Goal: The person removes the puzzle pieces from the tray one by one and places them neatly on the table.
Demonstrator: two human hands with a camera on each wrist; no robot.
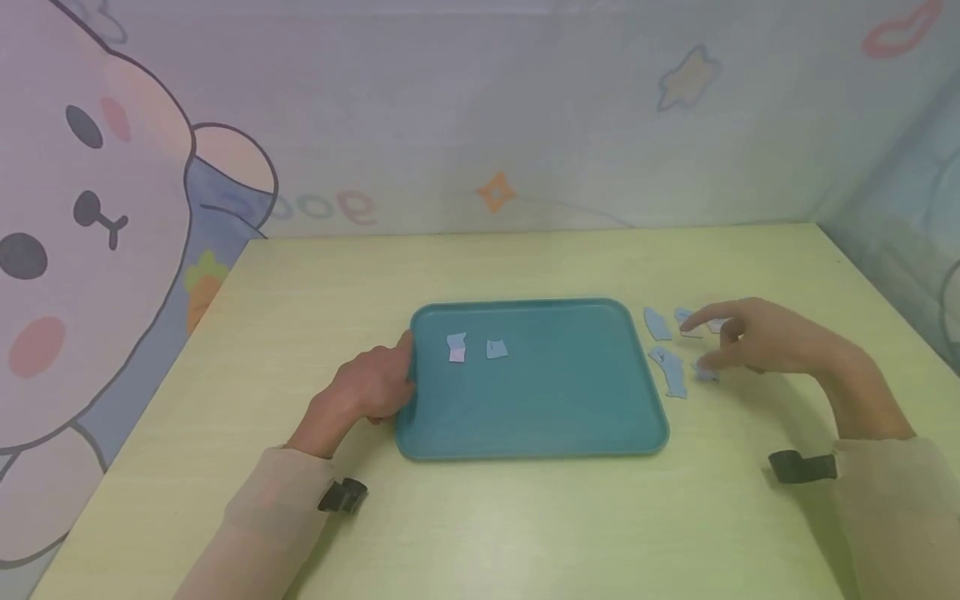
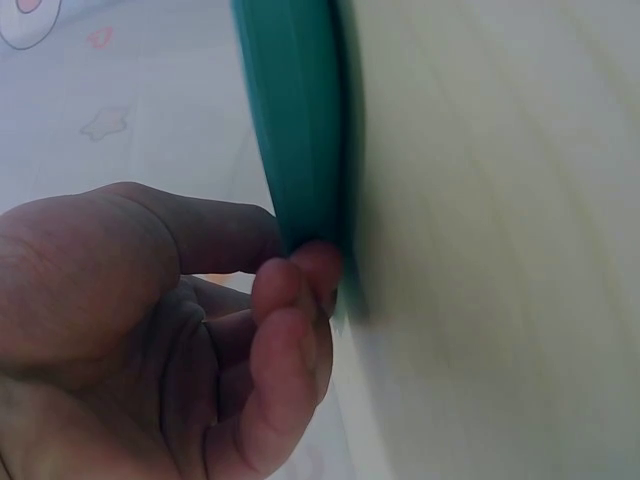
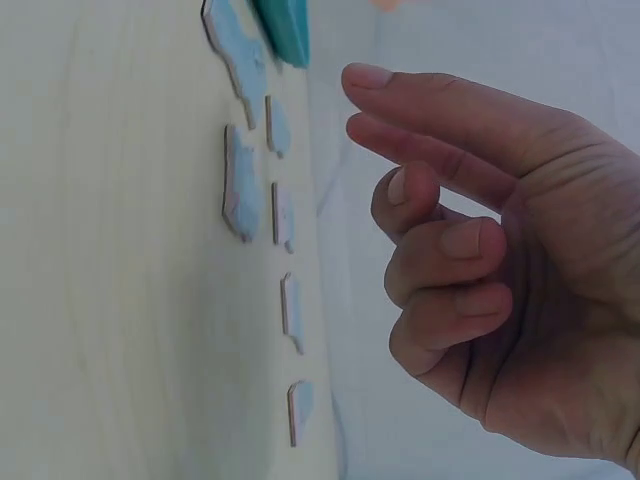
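Observation:
A teal tray [image 1: 540, 417] lies on the table, and my left hand [image 1: 373, 385] grips its left rim between thumb and curled fingers. Two small light blue puzzle pieces are on the tray's left half: one with a pinkish end [image 1: 457, 347], the other squarish [image 1: 497, 349]. My right hand [image 1: 772, 337] hovers right of the tray over more pieces. Its index finger and thumb reach forward, the other fingers curl loosely, and nothing is held. Beneath the thumb lies one piece [image 1: 707, 375], partly hidden. A longer, irregular piece [image 1: 671, 372] lies close to the tray's right rim.
Beyond the long piece sits a curved piece [image 1: 657, 323]. In the right wrist view several thin pieces, among them an angular one [image 3: 241, 185], lie scattered on the pale yellow table [image 1: 540, 533]. A printed cloth [image 1: 420, 100] hangs behind the table's far edge.

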